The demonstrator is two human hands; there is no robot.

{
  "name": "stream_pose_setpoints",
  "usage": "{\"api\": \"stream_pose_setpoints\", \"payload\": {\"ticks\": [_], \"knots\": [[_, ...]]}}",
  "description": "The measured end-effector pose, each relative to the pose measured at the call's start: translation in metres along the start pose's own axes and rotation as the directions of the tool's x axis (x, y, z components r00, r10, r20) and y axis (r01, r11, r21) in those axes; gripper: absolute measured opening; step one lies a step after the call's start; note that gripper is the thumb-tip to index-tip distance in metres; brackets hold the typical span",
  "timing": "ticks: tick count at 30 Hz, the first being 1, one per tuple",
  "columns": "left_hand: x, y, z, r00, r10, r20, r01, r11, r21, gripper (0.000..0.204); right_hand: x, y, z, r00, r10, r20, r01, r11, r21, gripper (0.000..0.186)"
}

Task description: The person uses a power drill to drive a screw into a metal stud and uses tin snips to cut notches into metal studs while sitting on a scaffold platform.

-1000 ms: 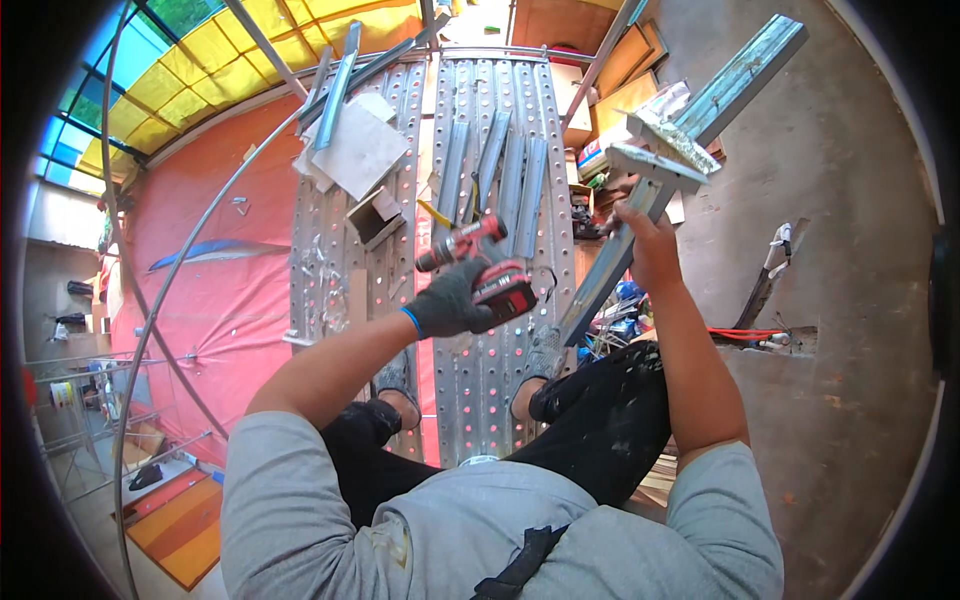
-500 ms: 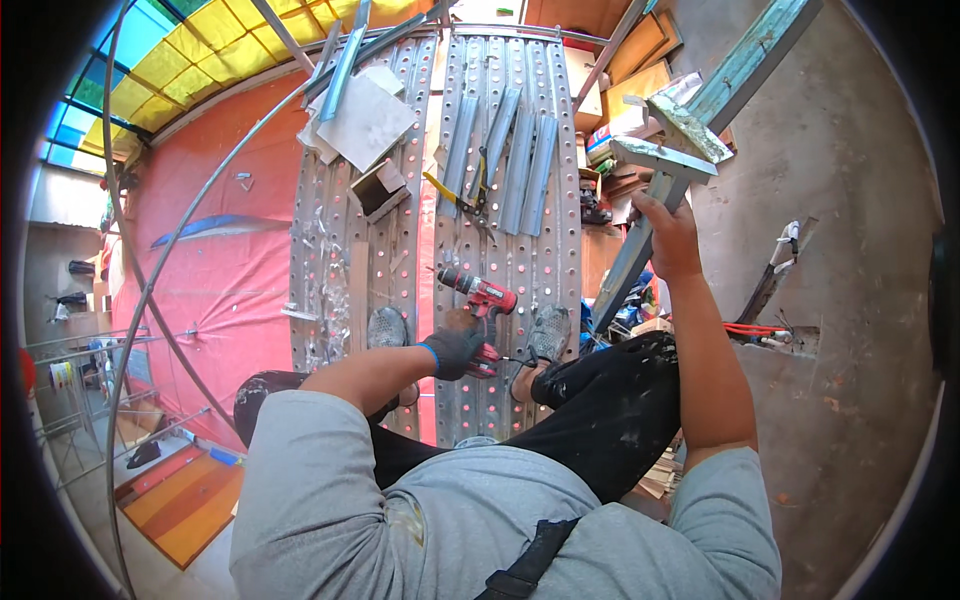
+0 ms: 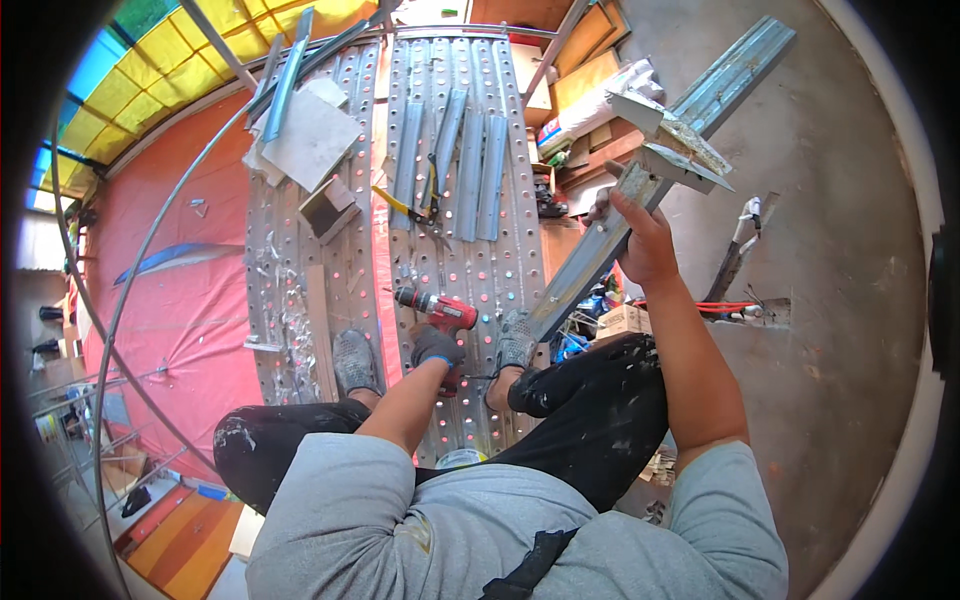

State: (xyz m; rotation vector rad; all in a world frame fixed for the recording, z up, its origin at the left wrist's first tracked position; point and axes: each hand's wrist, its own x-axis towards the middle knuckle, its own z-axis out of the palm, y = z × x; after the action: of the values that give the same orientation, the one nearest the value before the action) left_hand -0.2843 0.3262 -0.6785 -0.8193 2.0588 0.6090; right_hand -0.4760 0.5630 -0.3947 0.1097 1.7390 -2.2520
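My left hand [image 3: 437, 346], in a dark work glove, grips a red cordless drill [image 3: 449, 310] by its handle. The drill lies between my feet in the picture, its chuck and thin bit toward the left. My bare right hand [image 3: 645, 235] is wrapped around a galvanized metal channel [image 3: 582, 268], which slants down toward my right shoe [image 3: 514, 340]. At its upper end, short flanged crosspieces [image 3: 690, 150] meet it, and another metal channel [image 3: 733, 78] continues beyond them to the upper right. My right fingertips are partly hidden behind the channel.
I am on perforated metal scaffold planks [image 3: 465, 265]. Several loose metal channels [image 3: 468, 180] lie ahead, beside snips with a yellow handle [image 3: 392, 203]. Board offcuts [image 3: 312, 140] and a box-shaped piece [image 3: 328, 210] sit left. A curved cable [image 3: 150, 255] crosses the left side; boards [image 3: 585, 90] clutter the right.
The view has shifted, carrying the planks leftward in the picture. The held channel has tilted, its lower end swinging left toward my right shoe. Both hands keep their holds.
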Motion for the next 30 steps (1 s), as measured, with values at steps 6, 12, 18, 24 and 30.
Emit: {"api": "stream_pose_setpoints", "payload": {"ticks": [6, 12, 18, 24, 30], "knots": [[-0.010, 0.009, 0.000, 0.993, -0.005, -0.117, -0.021, 0.975, -0.220, 0.081, -0.011, 0.009, -0.046, 1.000, -0.015, 0.004, 0.016, 0.992, -0.124, 0.039], [0.036, -0.038, -0.065, 0.929, 0.100, -0.357, -0.213, 0.932, -0.293, 0.037, -0.012, 0.007, -0.030, 0.996, -0.002, 0.090, -0.006, 0.997, 0.079, 0.066], [-0.020, -0.008, -0.169, 0.886, 0.445, -0.130, -0.421, 0.656, -0.626, 0.022, -0.015, 0.004, -0.048, 0.997, -0.026, -0.066, 0.034, 0.991, 0.127, 0.053], [-0.168, -0.027, -0.274, 0.569, 0.771, -0.287, -0.822, 0.516, -0.241, 0.028, -0.025, -0.010, -0.015, 0.993, -0.090, -0.069, 0.104, 0.969, 0.225, 0.037], [-0.230, -0.061, -0.254, 0.088, 0.883, -0.460, -0.993, 0.039, -0.115, 0.046, -0.005, -0.034, 0.029, 0.977, -0.172, -0.130, 0.199, 0.951, 0.235, 0.047]]}}
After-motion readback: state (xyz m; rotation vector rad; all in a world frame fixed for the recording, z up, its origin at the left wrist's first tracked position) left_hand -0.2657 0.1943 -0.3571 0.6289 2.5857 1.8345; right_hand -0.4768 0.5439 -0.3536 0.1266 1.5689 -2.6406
